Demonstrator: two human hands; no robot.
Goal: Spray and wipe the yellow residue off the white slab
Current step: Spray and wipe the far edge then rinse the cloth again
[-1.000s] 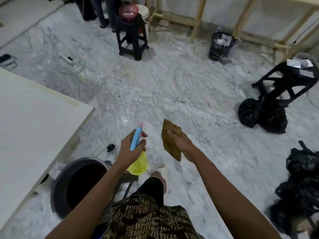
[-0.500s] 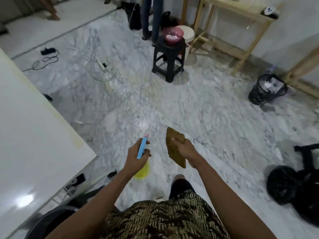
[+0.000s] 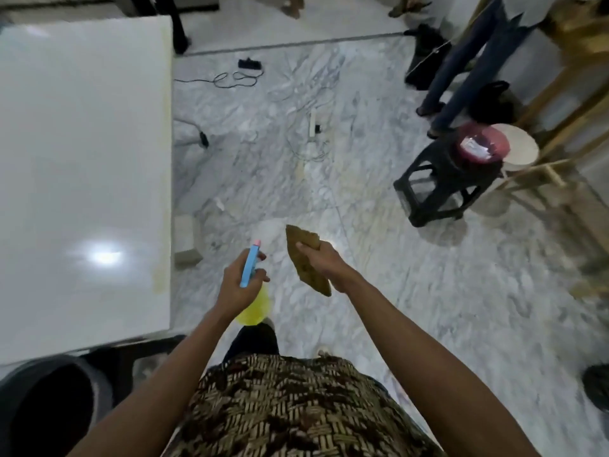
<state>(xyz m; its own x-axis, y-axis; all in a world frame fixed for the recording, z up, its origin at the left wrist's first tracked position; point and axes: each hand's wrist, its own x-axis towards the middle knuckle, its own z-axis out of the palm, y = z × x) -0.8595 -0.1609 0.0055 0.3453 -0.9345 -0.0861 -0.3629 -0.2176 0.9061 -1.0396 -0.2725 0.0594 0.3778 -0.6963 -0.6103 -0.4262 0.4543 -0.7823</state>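
A spray bottle [image 3: 251, 293] with blue head and yellow body is gripped in the left hand [image 3: 238, 285], fingers curled round its neck, nozzle pointed away from the body. A brown cloth [image 3: 304, 258] is pinched in the right hand [image 3: 324, 262], fingers clenched on its upper part, the rest hung below the knuckles. Both hands are held over the marble floor [image 3: 362, 258], near each other but apart. The slab [image 3: 82, 159] is seen left of the left fingers, not touched. Yellow residue [image 3: 161, 272] is seen along its right edge, nearest the left fingertips. A black stool [image 3: 441, 186] with a pink bowl [image 3: 482, 148] on it is seen far beyond the right fingers. A dark bucket [image 3: 43, 407] is seen below the slab, behind the left wrist.
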